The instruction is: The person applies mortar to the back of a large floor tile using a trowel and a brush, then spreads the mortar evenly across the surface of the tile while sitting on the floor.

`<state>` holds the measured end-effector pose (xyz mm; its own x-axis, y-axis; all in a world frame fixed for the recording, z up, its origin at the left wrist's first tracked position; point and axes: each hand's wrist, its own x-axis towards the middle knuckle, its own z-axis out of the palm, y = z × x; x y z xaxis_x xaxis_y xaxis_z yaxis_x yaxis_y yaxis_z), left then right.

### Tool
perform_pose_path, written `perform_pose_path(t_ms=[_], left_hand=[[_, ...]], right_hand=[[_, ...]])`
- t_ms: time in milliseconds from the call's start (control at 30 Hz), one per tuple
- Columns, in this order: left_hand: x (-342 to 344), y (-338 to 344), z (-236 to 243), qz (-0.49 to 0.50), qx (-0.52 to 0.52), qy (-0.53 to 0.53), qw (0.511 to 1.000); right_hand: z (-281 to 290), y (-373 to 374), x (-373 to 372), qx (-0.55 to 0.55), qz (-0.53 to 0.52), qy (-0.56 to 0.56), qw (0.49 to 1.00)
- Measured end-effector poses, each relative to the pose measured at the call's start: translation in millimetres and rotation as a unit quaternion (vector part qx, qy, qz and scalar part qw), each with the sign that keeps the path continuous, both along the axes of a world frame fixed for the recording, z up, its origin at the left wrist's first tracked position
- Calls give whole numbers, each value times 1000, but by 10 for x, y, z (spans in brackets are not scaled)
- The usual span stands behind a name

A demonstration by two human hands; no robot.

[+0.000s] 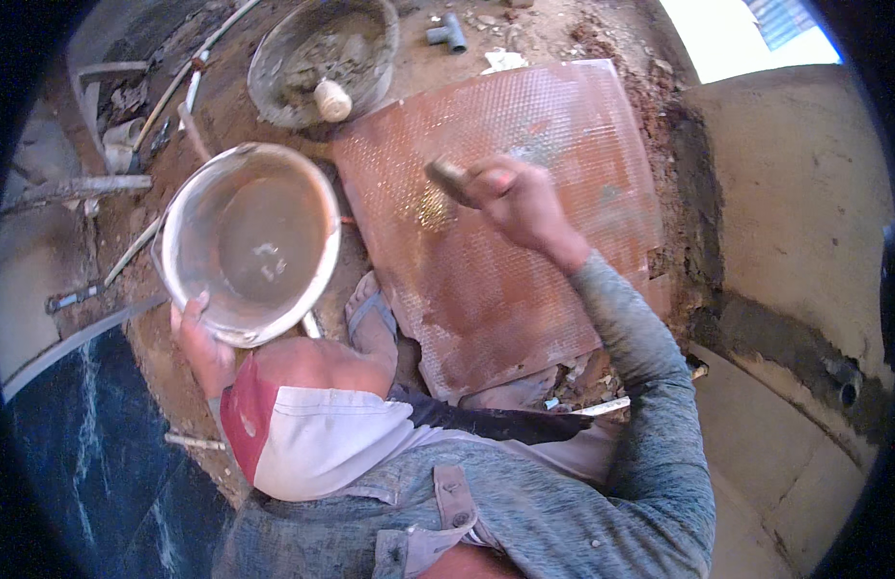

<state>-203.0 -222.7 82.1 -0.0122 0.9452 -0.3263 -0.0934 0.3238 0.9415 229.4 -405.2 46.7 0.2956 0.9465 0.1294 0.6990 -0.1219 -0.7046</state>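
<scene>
The round bucket (194, 232) is resting under your left hand (204, 345), whose fingers are curling over its near-left rim. Your right hand (515, 203) is clasping a small brownish object (449, 181) in bent fingers, above the textured sheet (524, 299). Your sandalled foot (368, 323) is standing between bucket and sheet. A basin (264, 82) of mortar (341, 58) is sitting just beside the sheet's upper-left corner.

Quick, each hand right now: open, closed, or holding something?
Left hand: holding the bucket at its rim.
Right hand: closed on a small brownish object, too blurred to identify.
</scene>
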Motion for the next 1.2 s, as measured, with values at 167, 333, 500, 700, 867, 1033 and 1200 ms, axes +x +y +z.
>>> perform_pose_path(t_ms=[167,333,500,700,867,1033,1200], left_hand=[[229,-68,-76,-23,-8,-7,1000],[407,-249,-113,-22,-41,25,999],[529,-295,-177,-44,-25,27,998],[476,-288,-256,-51,-27,18,998],[366,-248,-292,-30,-41,23,998],[197,-162,-179,-11,-25,12,1000],[-129,-13,-134,5,-16,14,1000]], right_hand=[[692,124,-116,69,-73,286,953],[613,461,-941,41,38,263,963],[-7,676,-1357,36,90,101,990],[291,426,-743,8,23,260,965],[538,-147,-63,-18,-77,432,898],[149,-475,-70,-86,-83,425,897],[-567,-557,-640,-147,39,306,940]])
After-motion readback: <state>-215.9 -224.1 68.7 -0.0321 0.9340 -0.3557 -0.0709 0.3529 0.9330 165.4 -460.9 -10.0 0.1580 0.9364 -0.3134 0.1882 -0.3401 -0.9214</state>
